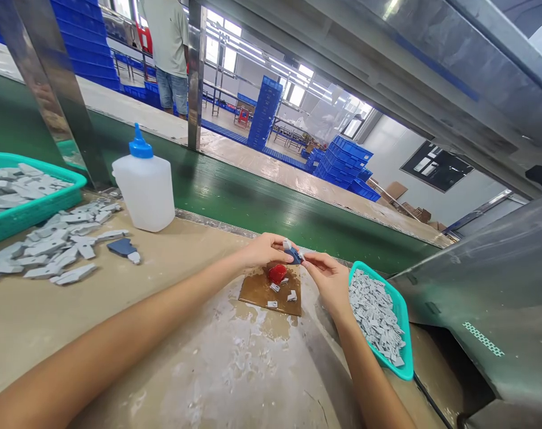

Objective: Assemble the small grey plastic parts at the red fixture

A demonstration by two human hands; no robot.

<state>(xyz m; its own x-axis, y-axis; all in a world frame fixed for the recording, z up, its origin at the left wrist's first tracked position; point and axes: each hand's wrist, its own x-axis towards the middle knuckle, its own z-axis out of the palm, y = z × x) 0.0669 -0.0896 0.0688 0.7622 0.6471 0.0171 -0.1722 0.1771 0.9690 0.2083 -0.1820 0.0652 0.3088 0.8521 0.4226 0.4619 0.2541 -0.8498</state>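
My left hand (267, 250) is closed on a small dark blue piece (293, 255) with a pale tip, held above a brown square board (257, 292). From the right, my right hand (328, 271) pinches at the same piece, its fingertips touching the piece's right end; a small white bit shows there. On the board lie a red round object (277, 274) and several small light grey parts (291, 295). Another dark blue piece with a pale tip (124, 248) lies on the table at the left, beside a pile of grey parts (58, 244).
A white bottle with a blue cap (146, 190) stands at back left. Teal baskets of grey parts sit at far left (74, 186) and right (407, 357). Beyond runs a green conveyor (235, 199), with metal posts (194, 77) and a standing person (167, 47) behind.
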